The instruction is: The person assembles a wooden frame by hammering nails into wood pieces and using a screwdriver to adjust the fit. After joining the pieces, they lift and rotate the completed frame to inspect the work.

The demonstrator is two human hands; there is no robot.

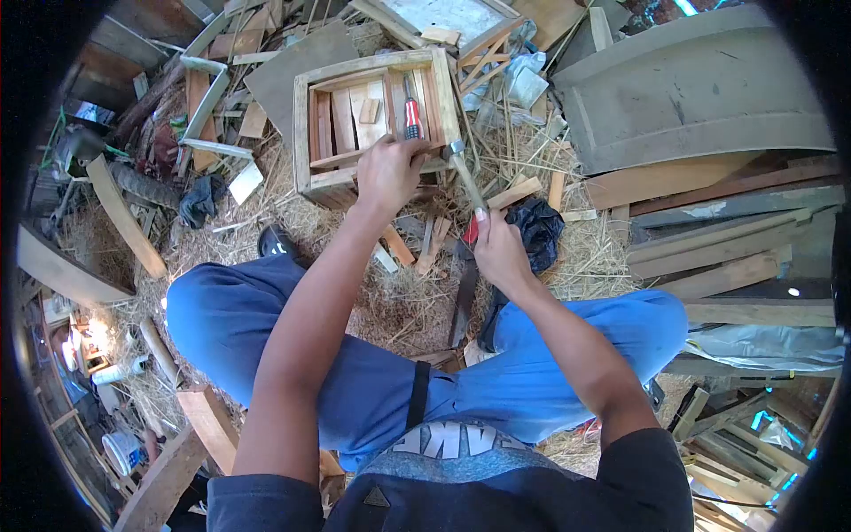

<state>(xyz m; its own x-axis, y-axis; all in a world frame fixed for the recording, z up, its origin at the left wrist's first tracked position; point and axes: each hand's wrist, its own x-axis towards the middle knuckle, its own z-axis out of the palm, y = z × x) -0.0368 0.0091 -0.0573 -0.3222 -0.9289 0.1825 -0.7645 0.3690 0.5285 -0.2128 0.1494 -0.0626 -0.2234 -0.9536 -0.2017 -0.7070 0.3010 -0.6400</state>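
A hammer [469,183] is in my right hand [499,251], whose fingers wrap round its handle. The metal head is at the near right corner of a wooden box-like frame [304,133]. My left hand [387,173] is closed at the frame's near side, pinching a thin wooden strip [432,150] close to the hammer head; its fingertips are partly hidden. Inside the frame lie a screwdriver [411,117] with a red and black handle and a small wood block [369,111]. Below the hammer, a long dark blade [462,306] lies on the ground between my legs.
Straw and wood scraps [433,244] cover the ground. A black plastic bag [536,232] sits right of my right hand. Stacked boards [727,239] and a large grey panel [683,97] fill the right side. A curved wooden piece [124,217] lies at left.
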